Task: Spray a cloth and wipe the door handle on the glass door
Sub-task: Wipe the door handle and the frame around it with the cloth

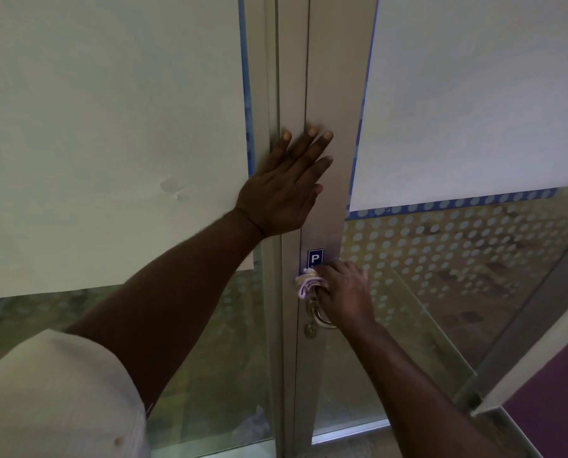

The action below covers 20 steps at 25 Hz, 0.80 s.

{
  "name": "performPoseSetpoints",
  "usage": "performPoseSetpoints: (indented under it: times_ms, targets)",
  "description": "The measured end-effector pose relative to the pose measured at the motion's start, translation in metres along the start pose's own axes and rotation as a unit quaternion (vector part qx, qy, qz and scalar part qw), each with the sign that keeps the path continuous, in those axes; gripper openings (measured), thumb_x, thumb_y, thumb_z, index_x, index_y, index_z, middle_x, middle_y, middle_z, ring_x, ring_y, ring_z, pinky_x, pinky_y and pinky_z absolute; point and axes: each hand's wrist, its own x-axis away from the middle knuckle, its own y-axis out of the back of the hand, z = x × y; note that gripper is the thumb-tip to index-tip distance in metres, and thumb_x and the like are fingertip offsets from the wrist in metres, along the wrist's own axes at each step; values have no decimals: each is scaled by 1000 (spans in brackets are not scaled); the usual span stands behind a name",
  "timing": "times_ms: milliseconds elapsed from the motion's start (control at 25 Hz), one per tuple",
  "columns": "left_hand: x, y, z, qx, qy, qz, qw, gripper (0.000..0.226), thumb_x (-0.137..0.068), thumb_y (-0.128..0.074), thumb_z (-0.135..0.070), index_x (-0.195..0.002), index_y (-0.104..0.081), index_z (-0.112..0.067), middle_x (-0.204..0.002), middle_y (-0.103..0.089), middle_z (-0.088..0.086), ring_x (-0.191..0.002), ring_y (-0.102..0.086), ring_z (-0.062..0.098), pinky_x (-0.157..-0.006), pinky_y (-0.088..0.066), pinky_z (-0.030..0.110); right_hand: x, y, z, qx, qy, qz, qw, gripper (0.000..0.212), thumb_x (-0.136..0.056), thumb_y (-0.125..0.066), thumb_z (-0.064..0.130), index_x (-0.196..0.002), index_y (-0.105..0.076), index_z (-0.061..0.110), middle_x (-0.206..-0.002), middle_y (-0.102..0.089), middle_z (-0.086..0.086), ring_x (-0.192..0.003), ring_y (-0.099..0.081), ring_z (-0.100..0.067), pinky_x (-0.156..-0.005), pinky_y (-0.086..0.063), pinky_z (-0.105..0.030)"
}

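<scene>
You are well into the wiping stage, as far as this view shows: no spray bottle is in sight, so the spraying looks done or at least set aside, though you cannot tell from here whether the cloth is damp. Starting at the left, your left hand [284, 183] lies flat and fully spread on the metal frame [329, 94] between the two glass panes, fingers pointing up, palm pressed to the metal; that grip holds nothing and appears only to steady the door. Below it sits a small blue sign [315, 257] with a white P. Just under that sign, your right hand [343, 294] has its grip closed around a bunched pale pink cloth [307, 282], pressing it against the frame right at the top of the handle [322, 317]. The handle, a curved metal lever, shows below the cloth and passes under your right palm, with a keyhole [310, 331] just beneath it. Judging from this, the upper end is being rubbed now, and the lever's lower curve and underside likely remain to be wiped.
</scene>
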Motion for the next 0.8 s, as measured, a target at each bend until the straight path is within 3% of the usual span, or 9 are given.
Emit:
performPoseSetpoints:
  times_ms: [200,320,560,680,800]
  targets:
    - [-1,0,0,-2,-4,-11,1000,49,-104,-51,-26,-147,-51,-2,-159,-40,24,-150,-36,42,-123,-23,61,-34,37,9,-43,19,-115,992,39,-86,-63,36,-120,-72,20,-122,-72,0,-108,-60,-23,-86,-39,-39]
    - [-1,0,0,-1,-5,-7,1000,50,-104,-50,-26,-149,-49,-3,-159,-40,24,-150,-37,42,-123,-22,60,-40,42,11,-58,19,-137,989,37,-85,-68,32,-120,-73,21,-121,-72,1,-109,-59,-22,-87,-39,-39]
    - [0,0,-1,0,-2,-8,1000,49,-103,-52,-26,-146,-52,-2,-159,-40,24,-150,-36,41,-125,-18,58,-5,10,3,-49,-12,-51,997,39,-82,-79,22,-121,-74,22,-122,-71,2,-109,-62,-25,-87,-39,-40]
    - [0,0,0,-2,-3,-8,1000,49,-104,-51,-27,-146,-52,-2,-160,-40,24,-150,-36,41,-125,-18,57,5,-2,3,-27,-23,-1,999,40,-81,-79,25,-120,-73,25,-123,-71,5,-110,-61,-22,-86,-33,-37]
    - [0,0,1,-2,-3,-7,1000,49,-104,-51,-27,-146,-51,-3,-160,-40,24,-150,-36,40,-125,-19,57,15,-11,6,16,0,40,999,36,-80,-80,33,-115,-75,29,-118,-72,7,-110,-62,-22,-90,-38,-42]
